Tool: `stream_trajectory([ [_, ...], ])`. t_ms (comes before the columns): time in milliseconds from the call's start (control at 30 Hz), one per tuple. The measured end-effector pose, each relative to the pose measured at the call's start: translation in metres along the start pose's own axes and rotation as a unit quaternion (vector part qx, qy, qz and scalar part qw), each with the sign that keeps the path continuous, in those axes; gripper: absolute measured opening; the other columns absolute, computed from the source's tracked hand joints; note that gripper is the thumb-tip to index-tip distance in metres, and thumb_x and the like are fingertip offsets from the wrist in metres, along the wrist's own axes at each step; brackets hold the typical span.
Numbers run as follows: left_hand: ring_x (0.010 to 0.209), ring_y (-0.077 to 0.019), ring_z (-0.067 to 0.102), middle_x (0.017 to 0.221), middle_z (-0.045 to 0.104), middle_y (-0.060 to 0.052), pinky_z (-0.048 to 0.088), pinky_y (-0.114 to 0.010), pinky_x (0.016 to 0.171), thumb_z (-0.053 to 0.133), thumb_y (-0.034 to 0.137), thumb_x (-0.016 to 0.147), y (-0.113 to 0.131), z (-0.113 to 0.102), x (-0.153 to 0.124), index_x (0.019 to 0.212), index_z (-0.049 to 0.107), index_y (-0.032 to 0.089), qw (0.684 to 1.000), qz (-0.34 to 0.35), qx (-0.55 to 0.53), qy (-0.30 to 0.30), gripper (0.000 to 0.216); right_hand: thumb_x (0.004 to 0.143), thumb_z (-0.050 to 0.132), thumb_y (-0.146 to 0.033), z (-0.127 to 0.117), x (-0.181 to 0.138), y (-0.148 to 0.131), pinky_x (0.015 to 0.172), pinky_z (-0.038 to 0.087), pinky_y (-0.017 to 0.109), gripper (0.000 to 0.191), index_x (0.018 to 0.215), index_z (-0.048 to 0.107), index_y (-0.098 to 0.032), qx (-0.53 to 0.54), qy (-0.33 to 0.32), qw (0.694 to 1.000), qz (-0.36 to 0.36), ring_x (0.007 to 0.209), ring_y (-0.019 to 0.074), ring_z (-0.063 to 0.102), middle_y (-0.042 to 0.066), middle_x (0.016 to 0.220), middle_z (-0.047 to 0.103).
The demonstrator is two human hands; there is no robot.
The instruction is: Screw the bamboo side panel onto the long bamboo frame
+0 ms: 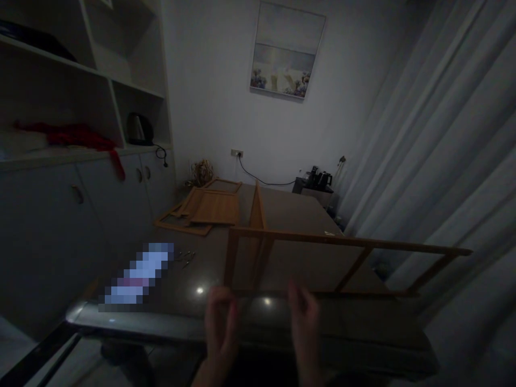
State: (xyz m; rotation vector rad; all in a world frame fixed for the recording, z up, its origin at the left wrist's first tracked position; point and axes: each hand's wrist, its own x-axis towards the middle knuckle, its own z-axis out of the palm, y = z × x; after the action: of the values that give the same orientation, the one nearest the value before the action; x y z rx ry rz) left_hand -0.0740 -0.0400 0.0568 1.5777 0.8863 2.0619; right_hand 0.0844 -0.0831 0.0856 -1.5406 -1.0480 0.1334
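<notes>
Dim light fills a small room with pale walls, and a dark glossy bench runs away from the viewer toward the far wall. At its near edge the left hand is raised with its fingers curled loosely and slightly apart, pinching nothing that can be seen. Beside it the right hand is held edge-on, fingers close together and pointing up, also not gripping. Both hands sit just below the lower rail of a wooden frame, which stands upright along the bench's near edge; whether either touches it is hard to tell. A second wooden frame piece stands behind it, running away from the viewer. Farther back on the left lie flat wooden panels, and a few small screws rest near a pixelated patch. White cabinets with an electric kettle line the left wall, grey curtains hang on the right, and a framed picture hangs above.
</notes>
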Motion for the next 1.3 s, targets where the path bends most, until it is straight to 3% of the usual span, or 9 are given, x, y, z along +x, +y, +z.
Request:
stream_trajectory([
  [100,0.069,-0.0148,0.054,0.076,0.057,-0.002,0.045,-0.026,0.061,0.044,0.027,0.089,0.030,0.009,-0.025,0.087,0.056,0.020,0.981,-0.063,-0.025,-0.179,0.014,0.084,0.056,-0.051,-0.001,-0.043,-0.028,0.057,0.043,0.023,0.037,0.072,0.068,-0.019,0.039,0.010,0.999,-0.005,0.059,0.0156,0.059,0.002,0.064,0.066],
  [200,0.076,-0.0165,0.058,0.085,0.064,-0.005,0.049,-0.028,0.068,0.043,0.029,0.090,0.039,0.007,-0.037,0.096,0.059,0.021,0.964,-0.053,-0.037,-0.257,0.019,0.085,0.057,-0.043,-0.001,-0.059,-0.044,0.068,0.042,0.028,0.029,0.068,0.065,-0.022,0.007,0.010,0.997,-0.078,0.053,0.0131,0.056,-0.003,0.058,0.061],
  [367,0.091,-0.0242,0.059,0.093,0.068,-0.008,0.050,-0.037,0.081,0.047,0.046,0.085,0.029,-0.007,-0.040,0.092,0.067,0.025,0.971,-0.105,0.018,-0.216,0.029,0.087,0.050,-0.045,0.005,-0.064,-0.038,0.069,0.042,0.038,0.028,0.068,0.062,-0.029,-0.036,0.026,0.991,-0.124,0.054,0.0197,0.057,0.000,0.059,0.061],
  [600,0.074,-0.0230,0.058,0.074,0.066,-0.008,0.051,-0.034,0.066,0.038,0.062,0.083,0.025,-0.007,-0.033,0.073,0.066,0.024,0.943,-0.221,-0.013,-0.249,0.049,0.085,0.054,-0.046,0.010,-0.076,-0.031,0.075,0.046,0.045,0.017,0.082,0.064,-0.033,-0.077,-0.006,0.988,-0.132,0.070,0.0247,0.064,0.002,0.072,0.067],
  [733,0.057,-0.0180,0.051,0.058,0.057,-0.005,0.047,-0.030,0.054,0.039,0.066,0.080,0.019,-0.001,-0.043,0.060,0.057,0.021,0.919,-0.312,-0.038,-0.240,0.052,0.082,0.058,-0.054,-0.005,-0.042,-0.013,0.058,0.047,0.029,0.049,0.118,0.051,-0.022,-0.042,0.062,0.994,-0.086,0.064,0.0184,0.061,0.002,0.073,0.064],
  [833,0.053,-0.0156,0.048,0.055,0.053,-0.003,0.044,-0.027,0.049,0.044,0.068,0.076,0.013,0.002,-0.047,0.060,0.054,0.020,0.921,-0.343,-0.019,-0.183,0.051,0.087,0.050,-0.053,-0.021,0.014,0.014,0.071,0.043,0.032,0.037,0.107,0.055,-0.022,-0.178,-0.034,0.980,-0.085,0.054,0.0150,0.058,-0.005,0.058,0.059],
  [900,0.054,-0.0154,0.048,0.056,0.053,-0.002,0.044,-0.027,0.049,0.044,0.069,0.075,0.009,0.003,-0.047,0.061,0.053,0.020,0.924,-0.345,-0.005,-0.163,0.052,0.093,0.041,-0.049,-0.026,0.051,0.033,0.085,0.036,0.040,0.034,0.105,0.055,-0.020,-0.336,-0.159,0.923,-0.098,0.061,0.0176,0.063,-0.003,0.059,0.062],
  [1000,0.054,-0.0156,0.048,0.056,0.053,-0.002,0.045,-0.026,0.049,0.042,0.069,0.076,0.006,0.002,-0.048,0.059,0.052,0.021,0.922,-0.344,0.002,-0.179,0.052,0.092,0.049,-0.042,-0.025,0.090,0.055,0.091,0.029,0.041,0.030,0.111,0.053,-0.019,-0.369,-0.238,0.888,-0.135,0.078,0.0222,0.068,0.003,0.069,0.069],
  [1300,0.060,-0.0182,0.055,0.062,0.059,-0.005,0.048,-0.028,0.055,0.047,0.079,0.065,-0.013,-0.001,-0.053,0.064,0.059,0.020,0.912,-0.383,0.016,-0.143,0.061,0.092,0.049,-0.022,-0.009,0.118,0.082,0.098,0.022,0.040,0.021,0.110,0.058,-0.021,-0.426,-0.348,0.803,-0.231,0.091,0.0223,0.066,0.009,0.090,0.072],
])
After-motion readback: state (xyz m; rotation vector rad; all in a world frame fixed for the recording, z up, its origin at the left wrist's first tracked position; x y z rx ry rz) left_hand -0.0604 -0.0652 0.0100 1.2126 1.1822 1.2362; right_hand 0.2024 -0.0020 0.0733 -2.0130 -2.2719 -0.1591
